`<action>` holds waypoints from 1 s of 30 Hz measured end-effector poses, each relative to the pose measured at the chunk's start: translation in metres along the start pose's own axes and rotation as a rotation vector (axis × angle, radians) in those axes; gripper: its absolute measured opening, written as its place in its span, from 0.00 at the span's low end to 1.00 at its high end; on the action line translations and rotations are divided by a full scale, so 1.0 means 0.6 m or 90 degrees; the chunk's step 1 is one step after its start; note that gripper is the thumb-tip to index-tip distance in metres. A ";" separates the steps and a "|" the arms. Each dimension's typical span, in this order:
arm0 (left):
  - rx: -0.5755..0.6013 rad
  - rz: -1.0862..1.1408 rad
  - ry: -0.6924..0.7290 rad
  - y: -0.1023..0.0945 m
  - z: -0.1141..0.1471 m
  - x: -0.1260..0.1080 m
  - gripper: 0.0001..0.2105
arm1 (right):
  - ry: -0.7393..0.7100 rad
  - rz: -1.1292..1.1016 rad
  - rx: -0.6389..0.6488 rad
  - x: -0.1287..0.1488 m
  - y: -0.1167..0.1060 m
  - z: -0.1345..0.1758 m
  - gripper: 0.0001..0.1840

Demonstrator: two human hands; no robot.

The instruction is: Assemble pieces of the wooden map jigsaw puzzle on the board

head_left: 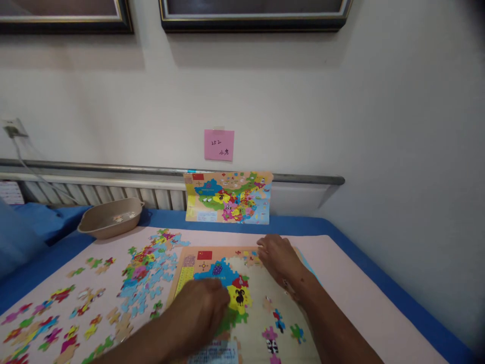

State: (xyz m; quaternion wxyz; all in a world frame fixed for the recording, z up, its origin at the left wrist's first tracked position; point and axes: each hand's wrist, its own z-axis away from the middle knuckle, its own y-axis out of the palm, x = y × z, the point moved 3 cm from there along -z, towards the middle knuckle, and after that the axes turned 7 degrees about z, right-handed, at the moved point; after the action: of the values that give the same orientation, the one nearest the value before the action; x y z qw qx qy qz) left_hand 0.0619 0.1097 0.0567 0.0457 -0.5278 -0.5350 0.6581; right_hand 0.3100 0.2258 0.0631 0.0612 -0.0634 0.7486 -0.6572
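A partly assembled map jigsaw puzzle (208,280) lies on the pink sheet in front of me. My left hand (204,306) is over its left half, fingers curled and slightly blurred; whatever they may hold is hidden. At the top edge, my right hand (278,255) bends down over the title row, with its fingers drawn together. I cannot make out whether a piece is under them. On the bare board beneath my right forearm lie loose pieces, among them a panda piece (272,346), a blue-and-red piece (279,321) and a green-and-blue piece (298,332).
Many loose puzzle pieces (142,273) spread over the sheet at left. A beige basin (109,219) holding a few pieces stands behind them. The printed reference map (229,198) leans against the wall rail (308,179). Someone's blue sleeve (17,242) shows at far left.
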 end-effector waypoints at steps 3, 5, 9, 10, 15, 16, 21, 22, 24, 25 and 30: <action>0.004 -0.230 -0.126 -0.043 -0.097 0.051 0.13 | 0.047 0.066 0.086 -0.027 -0.005 0.005 0.07; 0.009 -0.306 -0.143 -0.059 -0.148 0.074 0.14 | 0.036 0.082 0.111 -0.034 -0.006 0.008 0.05; 0.008 -0.309 -0.134 -0.057 -0.206 0.109 0.12 | 0.036 0.075 0.131 -0.036 -0.003 0.011 0.07; 0.002 -0.307 -0.136 -0.054 -0.214 0.115 0.12 | 0.038 0.072 0.133 -0.036 -0.002 0.011 0.08; -0.025 -0.286 -0.145 -0.041 -0.233 0.133 0.13 | 0.050 0.058 0.132 -0.043 -0.002 0.012 0.08; -0.027 -0.281 -0.144 -0.040 -0.236 0.135 0.14 | 0.048 0.054 0.131 -0.044 -0.002 0.012 0.08; -0.032 -0.264 -0.139 -0.034 -0.248 0.143 0.16 | 0.033 0.034 0.133 -0.036 0.003 0.008 0.11; -0.034 -0.263 -0.139 -0.033 -0.250 0.145 0.16 | 0.033 0.031 0.135 -0.034 0.004 0.007 0.11; -0.034 -0.261 -0.141 -0.030 -0.253 0.148 0.16 | 0.032 0.027 0.140 -0.032 0.005 0.007 0.10; -0.034 -0.261 -0.142 -0.029 -0.254 0.150 0.16 | 0.028 0.024 0.138 -0.031 0.005 0.007 0.10; -0.025 -0.272 -0.143 -0.028 -0.254 0.149 0.15 | 0.023 0.011 0.132 -0.030 -0.001 0.008 0.08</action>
State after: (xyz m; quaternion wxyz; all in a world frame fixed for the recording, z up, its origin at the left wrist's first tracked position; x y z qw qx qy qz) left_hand 0.1275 0.2726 0.0314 0.1141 -0.3270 -0.6489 0.6774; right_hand 0.3284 0.2240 0.0631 0.0596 -0.0380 0.6778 -0.7318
